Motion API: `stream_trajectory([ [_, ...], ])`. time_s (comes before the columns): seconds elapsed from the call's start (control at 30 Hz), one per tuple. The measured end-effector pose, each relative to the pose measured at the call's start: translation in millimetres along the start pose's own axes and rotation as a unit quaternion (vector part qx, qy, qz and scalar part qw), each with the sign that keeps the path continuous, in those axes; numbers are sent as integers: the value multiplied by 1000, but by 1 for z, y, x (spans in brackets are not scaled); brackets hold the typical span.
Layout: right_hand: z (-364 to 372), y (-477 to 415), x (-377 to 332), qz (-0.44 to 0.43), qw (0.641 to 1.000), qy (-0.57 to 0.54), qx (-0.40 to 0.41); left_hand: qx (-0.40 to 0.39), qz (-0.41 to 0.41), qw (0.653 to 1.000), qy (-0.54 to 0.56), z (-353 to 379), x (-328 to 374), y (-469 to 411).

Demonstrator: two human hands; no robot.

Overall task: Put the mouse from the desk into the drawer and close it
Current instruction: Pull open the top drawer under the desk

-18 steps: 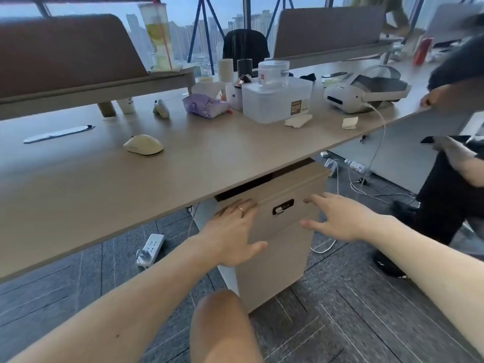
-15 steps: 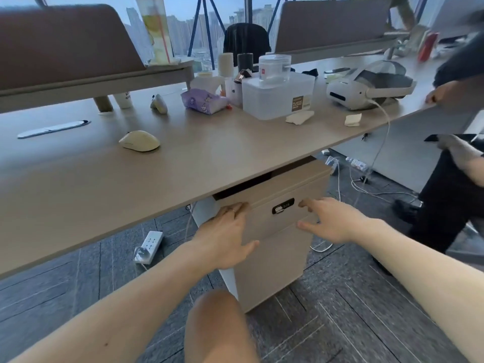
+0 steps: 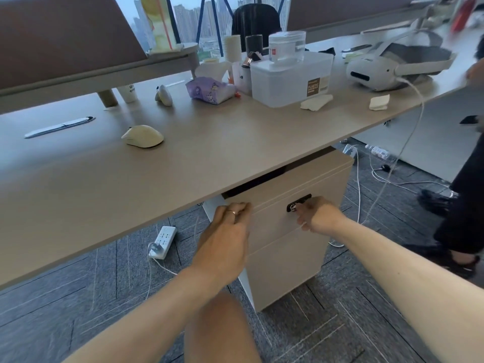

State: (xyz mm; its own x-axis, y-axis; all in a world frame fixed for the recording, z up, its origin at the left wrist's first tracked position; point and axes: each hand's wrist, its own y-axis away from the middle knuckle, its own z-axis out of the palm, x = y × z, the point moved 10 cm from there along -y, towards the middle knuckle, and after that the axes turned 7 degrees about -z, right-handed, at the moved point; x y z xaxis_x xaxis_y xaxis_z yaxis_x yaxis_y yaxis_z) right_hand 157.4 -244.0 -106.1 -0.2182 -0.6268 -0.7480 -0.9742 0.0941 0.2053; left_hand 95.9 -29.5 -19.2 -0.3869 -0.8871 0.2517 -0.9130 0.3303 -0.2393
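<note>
Under the surface (image 3: 183, 163), left hand (image 3: 225, 239) curls over the top drawer (image 3: 282, 203) front's upper edge; right hand (image 3: 318, 214) pinches near its lock. Cream mouse (image 3: 143, 136) sits untouched above: light, rigid, smooth, best gripped across its sides

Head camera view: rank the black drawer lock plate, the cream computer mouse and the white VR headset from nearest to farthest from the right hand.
1. Black drawer lock plate, at the right hand.
2. Cream computer mouse, desk, left.
3. White VR headset, desk, far right.

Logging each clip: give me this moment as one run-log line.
stage: opening drawer | left hand: fingers on top front edge | right hand: at the lock | mouse: on desk
</note>
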Motion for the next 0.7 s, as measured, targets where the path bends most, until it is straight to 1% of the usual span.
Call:
stream_trajectory([
  [0.03,5,1,4,32,997,-65,1,12,3,1000,1,1,0,0],
  [0.1,15,2,9,82,981,-176,9,31,6,999,23,3,-8,-3],
  [0.17,21,4,9,110,963,-246,16,37,0,997,68,7,-20,-7],
  [0.23,24,6,10,128,949,-287,26,56,-7,992,110,11,-29,-11],
  [0.33,24,4,15,133,937,-318,63,85,-17,986,144,13,-34,-15],
  [0.47,25,4,21,133,929,-333,91,79,-9,986,149,14,-36,-17],
  [0.53,26,8,24,140,918,-355,105,78,0,984,157,13,-36,-16],
  [0.57,26,11,25,141,915,-363,110,73,5,983,171,14,-36,-16],
  [0.63,24,24,31,133,913,-368,116,61,-5,971,233,16,-38,-15],
  [0.7,19,43,38,115,918,-360,115,59,-21,964,258,17,-41,-13],
])
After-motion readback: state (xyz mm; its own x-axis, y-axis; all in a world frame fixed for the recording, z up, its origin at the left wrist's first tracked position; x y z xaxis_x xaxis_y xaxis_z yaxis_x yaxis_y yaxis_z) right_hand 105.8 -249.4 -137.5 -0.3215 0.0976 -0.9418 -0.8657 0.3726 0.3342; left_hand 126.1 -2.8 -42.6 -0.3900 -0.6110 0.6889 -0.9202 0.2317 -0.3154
